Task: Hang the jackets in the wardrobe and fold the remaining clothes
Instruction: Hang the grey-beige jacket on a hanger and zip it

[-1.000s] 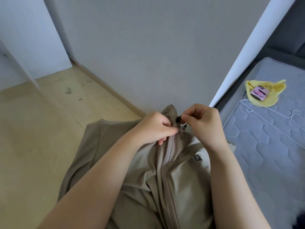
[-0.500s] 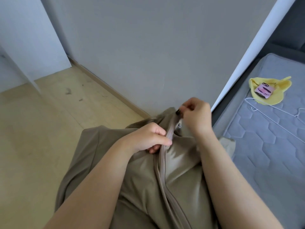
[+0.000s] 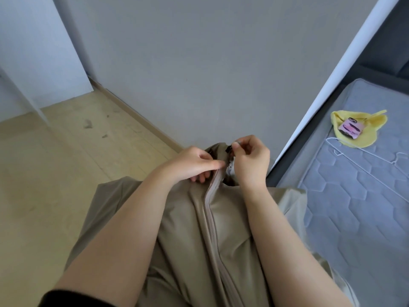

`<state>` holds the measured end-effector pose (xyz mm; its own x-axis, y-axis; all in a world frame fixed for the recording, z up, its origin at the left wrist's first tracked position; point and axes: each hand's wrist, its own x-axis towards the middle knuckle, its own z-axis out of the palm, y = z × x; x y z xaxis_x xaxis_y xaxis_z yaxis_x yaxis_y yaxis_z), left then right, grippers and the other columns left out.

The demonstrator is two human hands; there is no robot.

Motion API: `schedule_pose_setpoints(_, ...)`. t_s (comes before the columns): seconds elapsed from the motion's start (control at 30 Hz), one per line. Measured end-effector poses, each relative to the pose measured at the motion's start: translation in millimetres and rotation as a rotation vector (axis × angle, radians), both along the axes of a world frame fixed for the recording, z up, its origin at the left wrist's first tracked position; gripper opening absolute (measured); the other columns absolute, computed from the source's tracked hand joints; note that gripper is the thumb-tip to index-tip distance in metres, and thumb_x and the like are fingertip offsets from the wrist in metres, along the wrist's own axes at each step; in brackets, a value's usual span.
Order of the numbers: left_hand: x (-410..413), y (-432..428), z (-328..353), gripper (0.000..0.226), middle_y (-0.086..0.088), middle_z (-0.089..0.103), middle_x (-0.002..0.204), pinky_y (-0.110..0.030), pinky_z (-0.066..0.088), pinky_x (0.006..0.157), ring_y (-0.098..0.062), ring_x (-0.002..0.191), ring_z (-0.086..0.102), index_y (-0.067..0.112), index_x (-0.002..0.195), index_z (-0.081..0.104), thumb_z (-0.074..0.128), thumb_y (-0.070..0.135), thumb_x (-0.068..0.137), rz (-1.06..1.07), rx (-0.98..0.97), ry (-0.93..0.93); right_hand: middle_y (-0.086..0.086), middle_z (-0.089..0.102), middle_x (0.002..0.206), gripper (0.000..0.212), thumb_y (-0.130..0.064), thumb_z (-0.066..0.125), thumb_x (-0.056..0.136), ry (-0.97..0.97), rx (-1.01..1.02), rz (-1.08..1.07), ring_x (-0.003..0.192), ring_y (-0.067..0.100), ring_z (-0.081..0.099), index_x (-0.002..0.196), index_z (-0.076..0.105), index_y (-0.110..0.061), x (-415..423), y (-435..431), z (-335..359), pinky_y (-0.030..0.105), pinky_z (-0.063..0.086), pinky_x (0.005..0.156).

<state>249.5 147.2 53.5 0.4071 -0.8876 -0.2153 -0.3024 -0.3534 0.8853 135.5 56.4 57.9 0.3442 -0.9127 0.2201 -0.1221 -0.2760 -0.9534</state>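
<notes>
A tan zip-up jacket hangs down in front of me, its zipper running up the middle to the collar. My left hand pinches the fabric just left of the zipper near the collar. My right hand pinches the small black zipper pull at the top of the collar. A white wire hanger lies on the grey quilted mattress to the right.
A grey panel stands directly ahead, its white edge beside the mattress. A yellow cloth with a pink phone on it lies at the mattress's far end. Wooden floor spreads to the left.
My right hand has pulled the zipper pull up to the collar's top. My left hand has slid up along the zipper with it. The view has shifted slightly.
</notes>
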Motion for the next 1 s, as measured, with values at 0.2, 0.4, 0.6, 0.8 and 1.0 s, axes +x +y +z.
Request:
schedule_pose_setpoints(0.2,-1,-4,-14,0.04,0.003,0.053,0.047,-0.024,0.035,0.046,-0.012,0.043,0.047,0.024,0.045,0.056,0.065,0.015,0.083,-0.068,-0.073,0.091,-0.002,0.055,0.06,0.021,0.001,0.058,0.085,0.042,-0.062,0.041,0.053,0.01,0.05,0.071,0.053,-0.013,-1,4,-6,0.016,0.038,0.052)
schedule_pose_setpoints(0.4,-1,-4,-11,0.037,0.002,0.047,0.047,-0.019,0.032,0.042,-0.008,0.039,0.044,0.014,0.054,0.048,0.063,0.005,0.086,-0.143,-0.111,0.213,-0.009,0.054,0.061,0.021,0.004,0.055,0.084,0.071,-0.021,-0.061,0.056,-0.001,0.05,0.071,0.053,-0.013,8,2,-15,0.006,0.035,0.051)
schedule_pose_setpoints(0.6,17,12,-16,0.037,0.003,0.064,0.059,-0.023,0.043,0.054,-0.011,0.056,0.06,0.016,0.064,0.066,0.055,0.034,0.094,-0.026,0.097,-0.163,0.004,0.064,0.075,0.009,-0.007,0.054,0.089,0.089,0.125,-0.092,0.065,0.014,0.056,0.085,0.062,-0.009,6,-25,-24,0.017,0.04,0.056)
schedule_pose_setpoints(0.8,36,27,-30,0.071,-0.012,0.045,0.144,-0.038,0.031,0.103,-0.029,0.128,0.045,0.01,0.135,0.051,0.026,0.063,0.095,-0.116,0.861,-0.363,0.012,0.061,0.121,0.042,-0.008,0.043,0.087,0.758,0.094,0.092,0.109,0.028,0.057,0.127,0.053,-0.008,-4,-47,-48,0.024,0.034,0.078)
schedule_pose_setpoints(1.0,36,27,-32,0.069,-0.008,0.036,0.15,-0.033,0.03,0.102,-0.026,0.133,0.039,0.017,0.144,0.04,0.027,0.064,0.095,-0.175,0.93,-0.268,0.014,0.058,0.129,0.041,-0.032,0.036,0.1,1.456,-0.05,0.63,0.111,0.028,0.056,0.119,0.061,-0.005,-1,-41,-46,0.03,0.039,0.083)
